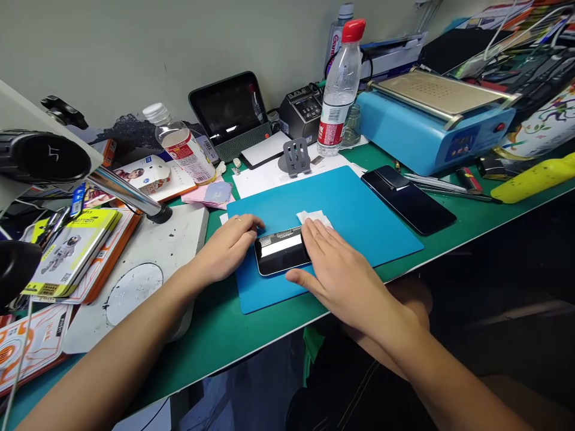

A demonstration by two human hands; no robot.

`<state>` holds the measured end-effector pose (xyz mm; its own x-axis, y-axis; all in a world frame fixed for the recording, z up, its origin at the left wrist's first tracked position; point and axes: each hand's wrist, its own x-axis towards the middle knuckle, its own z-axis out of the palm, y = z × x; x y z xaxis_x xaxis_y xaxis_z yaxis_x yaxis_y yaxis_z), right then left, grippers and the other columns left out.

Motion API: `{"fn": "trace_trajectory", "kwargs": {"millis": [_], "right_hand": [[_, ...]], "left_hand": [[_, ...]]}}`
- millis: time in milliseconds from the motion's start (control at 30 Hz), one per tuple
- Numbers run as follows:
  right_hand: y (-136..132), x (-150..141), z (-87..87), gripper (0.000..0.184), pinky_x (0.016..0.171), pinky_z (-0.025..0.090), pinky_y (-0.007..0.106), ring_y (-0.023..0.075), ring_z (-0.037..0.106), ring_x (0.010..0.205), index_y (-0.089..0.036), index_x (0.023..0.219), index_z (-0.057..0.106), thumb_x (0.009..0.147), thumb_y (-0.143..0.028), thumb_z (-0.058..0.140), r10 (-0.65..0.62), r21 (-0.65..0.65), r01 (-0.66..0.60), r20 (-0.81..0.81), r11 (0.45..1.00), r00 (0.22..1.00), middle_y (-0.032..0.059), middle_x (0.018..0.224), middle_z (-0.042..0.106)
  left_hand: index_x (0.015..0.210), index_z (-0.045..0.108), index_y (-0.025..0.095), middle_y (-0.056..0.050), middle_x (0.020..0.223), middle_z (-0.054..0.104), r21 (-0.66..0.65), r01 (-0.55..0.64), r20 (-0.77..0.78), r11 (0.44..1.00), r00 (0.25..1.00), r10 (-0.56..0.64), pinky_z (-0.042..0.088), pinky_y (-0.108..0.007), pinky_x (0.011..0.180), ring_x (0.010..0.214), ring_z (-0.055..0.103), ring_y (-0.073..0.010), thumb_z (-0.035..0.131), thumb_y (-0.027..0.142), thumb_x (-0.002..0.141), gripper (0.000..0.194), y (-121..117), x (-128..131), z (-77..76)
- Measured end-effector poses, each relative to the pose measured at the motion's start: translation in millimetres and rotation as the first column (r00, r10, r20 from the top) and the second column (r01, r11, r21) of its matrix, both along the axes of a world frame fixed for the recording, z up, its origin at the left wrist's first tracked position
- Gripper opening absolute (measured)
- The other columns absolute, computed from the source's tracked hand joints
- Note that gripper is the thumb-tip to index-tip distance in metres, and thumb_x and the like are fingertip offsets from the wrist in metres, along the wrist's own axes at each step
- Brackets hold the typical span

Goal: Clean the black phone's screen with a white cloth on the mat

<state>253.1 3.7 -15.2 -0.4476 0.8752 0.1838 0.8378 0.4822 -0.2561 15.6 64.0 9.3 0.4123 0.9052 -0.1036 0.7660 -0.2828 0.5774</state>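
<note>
A smartphone (282,250) lies face up on a blue mat (287,200), with a bright reflection across its dark glass. My left hand (231,246) is curled at the phone's left end, thumb and fingers closed against its edge; a ring shows on one finger. Over the right end lies my right hand (336,269), its fingers straight and together, pressing a crumpled white tissue (314,216). The thumb points left, apart from the fingers, by the near edge. The phone's right end and part of the tissue are hidden under this hand.
Right of the mat lies a larger dark phone (411,200), near tweezers and a blue heating plate machine (413,129). Behind stand a red-capped bottle (339,90), a grey phone stand (296,157) and a tilted bottle (184,146). A microscope base (184,224) and boxes (72,251) fill the left.
</note>
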Motion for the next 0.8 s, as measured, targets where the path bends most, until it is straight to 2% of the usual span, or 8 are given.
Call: {"fn": "trace_trajectory", "kwargs": {"millis": [133,233,333,467,600,667,800], "right_hand": [[-5.2,-17.5,2.2,0.107,0.125,0.034,0.053,0.041,0.035,0.152,0.012,0.151,0.04,0.093,-0.078,0.034,-0.019,0.007,0.019,0.029,1.0,0.999,0.0349,0.16,0.034],[-26.3,-18.6,1.9,0.104,0.121,0.041,0.052,0.0404,0.041,0.149,0.011,0.15,0.044,0.095,-0.076,0.032,0.056,0.082,-0.061,0.055,0.995,0.997,0.0341,0.158,0.038],[-40.2,-7.8,1.2,0.099,0.114,0.049,0.052,0.0402,0.049,0.144,0.01,0.147,0.049,0.096,-0.074,0.032,0.107,0.157,-0.117,0.067,0.981,0.992,0.0337,0.154,0.045],[-21.6,-0.2,5.3,0.095,0.115,0.048,0.054,0.0394,0.05,0.144,0.009,0.148,0.048,0.099,-0.07,0.029,0.079,0.135,-0.086,0.055,0.987,0.995,0.0316,0.155,0.045],[5.5,-9.9,11.3,0.095,0.119,0.043,0.053,0.0393,0.051,0.143,0.01,0.146,0.049,0.098,-0.07,0.033,0.005,0.056,-0.009,0.072,0.998,0.997,0.0313,0.151,0.053],[3.1,-14.3,10.9,0.096,0.12,0.042,0.052,0.0403,0.051,0.143,0.011,0.145,0.049,0.097,-0.071,0.037,-0.026,0.069,0.02,0.091,0.997,0.996,0.0333,0.15,0.053],[-26.5,-10.1,4.2,0.095,0.114,0.049,0.052,0.0408,0.056,0.138,0.013,0.142,0.052,0.099,-0.069,0.033,-0.014,0.177,-0.009,0.128,0.984,0.992,0.0357,0.147,0.053]], "left_hand": [[0.11,0.062,0.022,-0.005,0.11,0.07,0.001,0.002,0.014,1.0,1.0,-0.002,0.047,-0.044,0.095,0.106,0.06,-0.0262,0.033,0.03,0.1,0.032,-0.4,0.0,0.5],[0.11,0.062,0.022,-0.005,0.114,0.069,-0.008,0.003,0.021,1.0,1.0,-0.003,0.046,-0.045,0.097,0.109,0.059,-0.0262,0.033,0.029,0.1,0.032,-0.2,-0.2,0.2],[0.109,0.062,0.022,-0.005,0.113,0.069,-0.003,0.007,0.025,1.0,1.0,-0.006,0.046,-0.045,0.096,0.108,0.059,-0.0262,0.033,0.03,0.1,0.031,0.4,-0.8,-0.8],[0.11,0.062,0.022,-0.006,0.114,0.069,0.001,0.017,0.025,1.0,1.0,-0.017,0.046,-0.045,0.096,0.108,0.059,-0.0264,0.034,0.03,0.099,0.031,0.9,-1.3,-1.8],[0.111,0.062,0.022,-0.005,0.114,0.07,-0.007,0.005,0.006,1.0,1.0,-0.005,0.046,-0.046,0.097,0.108,0.059,-0.0265,0.033,0.03,0.1,0.032,0.3,-0.9,-1.0],[0.111,0.062,0.022,-0.005,0.113,0.07,0.0,0.004,0.002,1.0,1.0,-0.004,0.047,-0.045,0.097,0.108,0.06,-0.0264,0.033,0.03,0.1,0.032,0.2,-0.9,-0.6],[0.11,0.063,0.023,-0.005,0.113,0.071,0.005,0.015,0.011,1.0,1.0,-0.015,0.048,-0.045,0.095,0.108,0.061,-0.0265,0.033,0.03,0.101,0.032,1.2,-1.8,-1.6]]}}
